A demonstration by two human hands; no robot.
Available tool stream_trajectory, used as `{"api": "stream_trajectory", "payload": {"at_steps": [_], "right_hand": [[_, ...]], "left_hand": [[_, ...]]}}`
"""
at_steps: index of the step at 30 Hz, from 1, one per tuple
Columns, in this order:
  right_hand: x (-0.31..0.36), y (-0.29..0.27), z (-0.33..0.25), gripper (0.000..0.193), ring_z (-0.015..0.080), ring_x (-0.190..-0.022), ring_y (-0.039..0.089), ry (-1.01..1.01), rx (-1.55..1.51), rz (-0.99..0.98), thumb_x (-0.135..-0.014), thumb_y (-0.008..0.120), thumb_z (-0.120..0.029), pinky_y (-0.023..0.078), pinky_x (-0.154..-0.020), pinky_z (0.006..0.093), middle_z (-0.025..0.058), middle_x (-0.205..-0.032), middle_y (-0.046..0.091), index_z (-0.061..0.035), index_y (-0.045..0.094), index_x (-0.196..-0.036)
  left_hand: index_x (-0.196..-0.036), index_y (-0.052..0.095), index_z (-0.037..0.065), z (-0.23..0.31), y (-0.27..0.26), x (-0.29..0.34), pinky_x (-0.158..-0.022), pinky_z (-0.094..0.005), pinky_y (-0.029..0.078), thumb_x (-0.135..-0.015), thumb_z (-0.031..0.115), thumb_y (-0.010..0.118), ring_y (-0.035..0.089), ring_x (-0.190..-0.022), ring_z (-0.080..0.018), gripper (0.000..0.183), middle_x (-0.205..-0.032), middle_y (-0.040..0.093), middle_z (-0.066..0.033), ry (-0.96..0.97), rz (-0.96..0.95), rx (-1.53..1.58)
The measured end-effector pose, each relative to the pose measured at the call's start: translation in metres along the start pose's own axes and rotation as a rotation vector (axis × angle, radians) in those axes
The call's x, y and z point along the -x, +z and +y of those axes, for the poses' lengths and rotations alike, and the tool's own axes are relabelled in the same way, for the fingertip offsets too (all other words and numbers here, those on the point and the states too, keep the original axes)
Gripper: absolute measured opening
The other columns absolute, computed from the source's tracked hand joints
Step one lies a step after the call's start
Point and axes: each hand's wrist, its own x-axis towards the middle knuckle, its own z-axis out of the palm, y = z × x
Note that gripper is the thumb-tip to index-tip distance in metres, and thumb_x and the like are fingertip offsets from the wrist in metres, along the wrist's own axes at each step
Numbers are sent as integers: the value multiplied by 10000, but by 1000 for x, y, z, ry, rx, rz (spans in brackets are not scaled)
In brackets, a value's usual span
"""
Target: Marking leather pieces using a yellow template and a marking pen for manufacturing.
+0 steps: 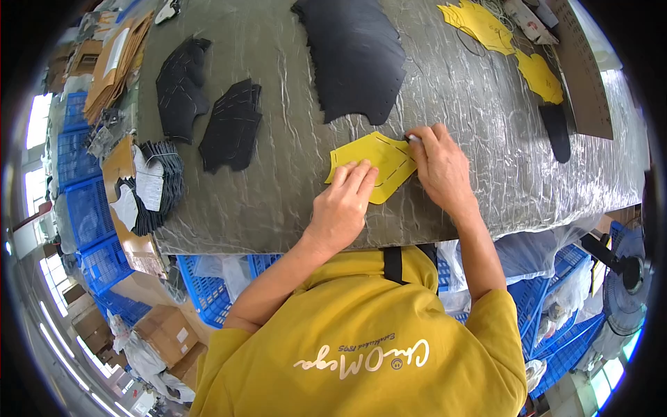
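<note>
A yellow pattern template (385, 161) with slots cut in it lies near the table's front edge. My left hand (340, 208) rests on its left part, fingers stretched out flat and pressing it down. At its right corner, my right hand (441, 167) is closed in a pinch around a slim, whitish marking pen (415, 139), mostly hidden by the fingers. A bit of dark material shows at that corner; whether it runs under the template I cannot tell. Just beyond lies a large stack of black leather pieces (358, 62).
Two groups of black cut pieces, one farther left (182, 90) and one nearer (233, 125), carry dashed marks. A tied bundle (163, 184) sits at the left edge. More yellow templates (479, 26) and a cardboard sheet (580, 76) are at right. Blue crates (208, 288) stand below the table (278, 201).
</note>
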Motion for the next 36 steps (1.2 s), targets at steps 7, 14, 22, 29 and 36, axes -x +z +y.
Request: {"api": "stream_trajectory", "payload": {"at_steps": [7, 14, 22, 29, 36], "right_hand": [[-12, 3, 19, 162, 170, -833, 643, 225, -599, -143, -954, 677, -143, 514, -775, 340, 96, -907, 695, -2, 665, -1033], [-44, -16, 106, 227, 25, -603, 421, 590, -1464, 380, -1003, 656, -166, 350, -524, 207, -43, -837, 582, -8, 666, -1165], [-35, -12, 140, 233, 10, -588, 432, 522, -1574, 319, -1029, 624, -134, 324, -499, 179, 0, -934, 673, -6, 628, -1224], [-35, -11, 144, 190, 0, -584, 385, 487, -1524, 290, -1026, 633, -122, 307, -508, 172, -74, -788, 555, -16, 649, -1183], [-34, -14, 137, 187, -3, -587, 388, 512, -1440, 308, -1015, 653, -127, 308, -505, 178, -86, -771, 516, -20, 641, -1168]], "left_hand": [[-1308, 591, -3, 5, -20, -3, -995, -452, 491, -806, -66, 551, 559, -1175, -371, 507, -1308, 556, -188, -144, 145, 169], [-1244, 527, 31, -36, -12, -27, -959, -502, 383, -791, 1, 671, 482, -1173, -375, 476, -1234, 492, -175, -286, 0, -4], [-1021, 503, 57, -52, -3, -12, -847, -426, 426, -752, -67, 594, 563, -919, -296, 309, -924, 546, -109, -221, 197, 256], [-984, 559, 20, -165, -87, 41, -728, -256, 432, -744, -84, 476, 498, -808, -98, 274, -915, 553, -18, -555, 657, 537], [-1264, 553, 20, -159, -68, 0, -1030, -498, 381, -799, 54, 658, 524, -1200, -396, 478, -1307, 564, -200, -266, 510, -103]]}}
